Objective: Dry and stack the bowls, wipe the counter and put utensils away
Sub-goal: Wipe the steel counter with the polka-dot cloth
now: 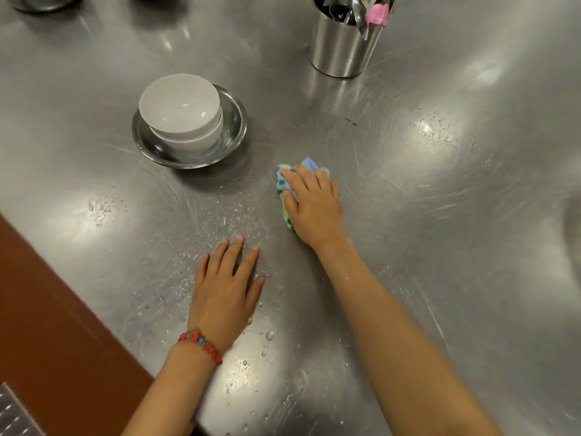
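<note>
Two white bowls (180, 108) sit stacked inside a shallow steel bowl (234, 119) at the centre left of the steel counter (440, 215). My right hand (314, 206) presses a bunched blue, green and white patterned cloth (283, 184) onto the counter, fingers curled over it. My left hand (224, 287) lies flat on the wet counter with fingers spread, a red bead bracelet on its wrist. Water droplets (239, 215) speckle the surface between and below my hands. A steel utensil holder (342, 42) with cutlery and a pink-handled item stands at the back.
The counter's front edge (132, 344) runs diagonally at the lower left, with a brown floor (56, 325) beyond it. A metal grate (15, 416) shows in the bottom left corner. Dark steel vessels (44, 1) sit at the top left. A dip in the counter (572, 234) lies at the right edge.
</note>
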`<act>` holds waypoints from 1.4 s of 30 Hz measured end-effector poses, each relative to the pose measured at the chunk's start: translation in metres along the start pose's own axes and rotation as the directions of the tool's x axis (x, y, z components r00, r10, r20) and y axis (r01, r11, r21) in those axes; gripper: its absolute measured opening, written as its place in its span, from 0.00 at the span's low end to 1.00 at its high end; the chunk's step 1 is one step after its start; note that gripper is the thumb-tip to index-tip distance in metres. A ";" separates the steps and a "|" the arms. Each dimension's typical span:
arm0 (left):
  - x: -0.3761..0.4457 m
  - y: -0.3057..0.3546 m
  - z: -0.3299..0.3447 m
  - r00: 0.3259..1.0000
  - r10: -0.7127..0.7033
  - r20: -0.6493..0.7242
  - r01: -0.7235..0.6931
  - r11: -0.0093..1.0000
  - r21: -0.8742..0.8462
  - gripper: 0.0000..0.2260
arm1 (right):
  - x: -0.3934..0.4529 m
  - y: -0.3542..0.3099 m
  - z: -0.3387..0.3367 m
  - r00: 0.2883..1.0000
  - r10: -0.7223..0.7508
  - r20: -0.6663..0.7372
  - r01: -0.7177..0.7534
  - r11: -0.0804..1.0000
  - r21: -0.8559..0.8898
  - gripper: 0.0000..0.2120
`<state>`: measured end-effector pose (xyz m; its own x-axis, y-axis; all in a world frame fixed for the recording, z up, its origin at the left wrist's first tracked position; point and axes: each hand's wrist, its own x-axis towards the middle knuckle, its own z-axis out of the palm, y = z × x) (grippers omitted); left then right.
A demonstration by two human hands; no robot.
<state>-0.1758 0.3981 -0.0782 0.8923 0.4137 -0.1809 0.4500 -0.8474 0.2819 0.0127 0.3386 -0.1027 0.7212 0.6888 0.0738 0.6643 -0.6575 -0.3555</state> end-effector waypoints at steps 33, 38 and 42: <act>0.020 -0.178 -0.040 0.965 0.258 -0.034 -0.258 0.966 0.002 0.21 | 0.011 -0.126 0.051 0.909 0.381 -0.171 -0.386 0.922 0.001 0.19; 0.020 -0.180 -0.039 0.965 0.260 -0.020 -0.260 0.965 -0.016 0.22 | -0.038 -0.163 0.065 0.957 0.261 -0.128 -0.263 0.965 -0.006 0.19; 0.017 -0.182 -0.047 0.975 0.218 -0.045 -0.220 0.975 -0.035 0.21 | -0.067 -0.183 0.069 0.978 0.138 -0.158 -0.149 0.987 -0.060 0.17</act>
<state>-0.2410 0.5751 -0.0880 0.9696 0.2336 -0.0726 0.2441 -0.9051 0.3480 -0.1712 0.4337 -0.1070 0.8277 0.5346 0.1709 0.5603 -0.7696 -0.3063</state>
